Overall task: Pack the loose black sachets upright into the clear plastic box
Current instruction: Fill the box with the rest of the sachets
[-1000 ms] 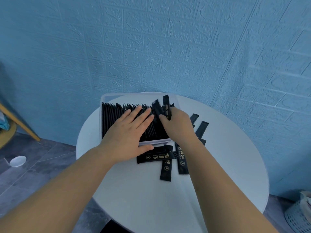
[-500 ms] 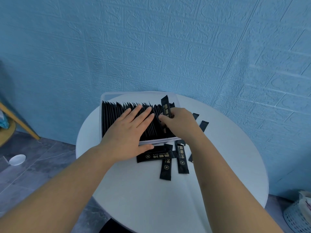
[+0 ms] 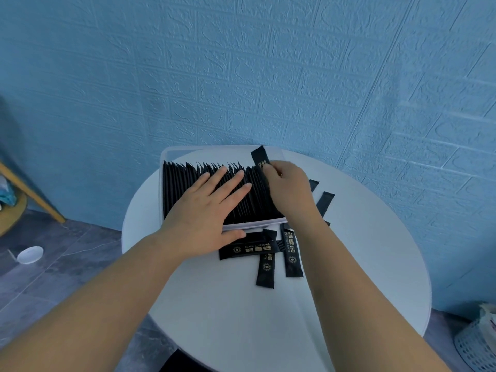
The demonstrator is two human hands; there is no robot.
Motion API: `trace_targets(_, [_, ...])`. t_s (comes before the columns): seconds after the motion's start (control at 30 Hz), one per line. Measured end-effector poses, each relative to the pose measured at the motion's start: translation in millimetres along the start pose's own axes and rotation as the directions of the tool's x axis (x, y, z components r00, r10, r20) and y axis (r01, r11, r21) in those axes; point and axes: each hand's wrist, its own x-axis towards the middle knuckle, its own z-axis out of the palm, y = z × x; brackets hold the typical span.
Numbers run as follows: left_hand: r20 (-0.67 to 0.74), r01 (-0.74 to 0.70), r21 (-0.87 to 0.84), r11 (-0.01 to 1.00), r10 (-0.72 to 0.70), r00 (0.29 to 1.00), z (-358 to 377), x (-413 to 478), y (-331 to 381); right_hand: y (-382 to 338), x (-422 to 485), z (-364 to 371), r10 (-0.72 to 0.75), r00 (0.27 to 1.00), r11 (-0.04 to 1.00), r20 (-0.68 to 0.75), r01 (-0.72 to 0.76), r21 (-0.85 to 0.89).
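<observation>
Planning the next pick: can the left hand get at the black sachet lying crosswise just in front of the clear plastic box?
Probably yes. The left hand lies flat on the upright packed sachets, thumb right beside the crosswise black sachet; nothing lies between them.

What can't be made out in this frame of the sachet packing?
1. Head view: the lower end of the held sachet is behind the right hand, so whether it is seated in the clear box cannot be told.
2. Head view: the right forearm covers part of the loose sachets beside the box, so their count is unclear.
3. Head view: the left hand covers part of the packed row.
</observation>
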Motion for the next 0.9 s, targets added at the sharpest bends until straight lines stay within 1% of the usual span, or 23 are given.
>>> trace_targets(0.07, [0.008,0.001,-0.003,1.0,-0.001,1.0,-1,0,0,-3,5,3,-0.032,0.999,0.999,-0.008,0.032,-0.016])
trace_targets(0.13, [0.007,-0.002,-0.015,1.0,0.002,1.0,-1,0,0,-5,5,5,-0.028,0.997,0.996,0.073,0.034,-0.087])
trace_targets(0.2, [0.016,-0.001,-0.008,1.0,0.002,1.0,-3,0,1,-5,1,6,0.013,0.986,0.991,0.164,0.01,-0.135])
trace_targets(0.3, [0.028,0.0,0.001,1.0,0.0,1.0,-3,0,1,-4,-8,-2,0.033,0.977,0.994,0.21,-0.01,-0.109])
trace_targets(0.43, [0.036,0.007,-0.008,1.0,-0.006,0.999,-4,-1,1,0,-18,-14,0.034,0.946,0.977,0.324,0.037,-0.212])
trace_targets(0.53, [0.044,0.001,-0.014,1.0,-0.001,0.999,-5,-1,3,5,-22,-17,0.045,0.941,0.99,0.335,0.005,-0.144])
trace_targets(0.77, [0.158,0.016,-0.047,0.999,-0.008,0.987,-18,3,6,11,-21,-22,0.098,0.927,0.995,0.362,-0.102,-0.008])
trace_targets(0.83, [0.141,0.036,-0.089,0.995,-0.023,0.99,-15,6,6,10,-21,-22,0.113,0.924,0.992,0.366,-0.125,0.009])
trace_targets(0.9, [0.177,0.046,-0.108,0.993,-0.026,0.984,-12,8,8,10,-20,-21,0.113,0.92,0.993,0.374,-0.119,-0.006])
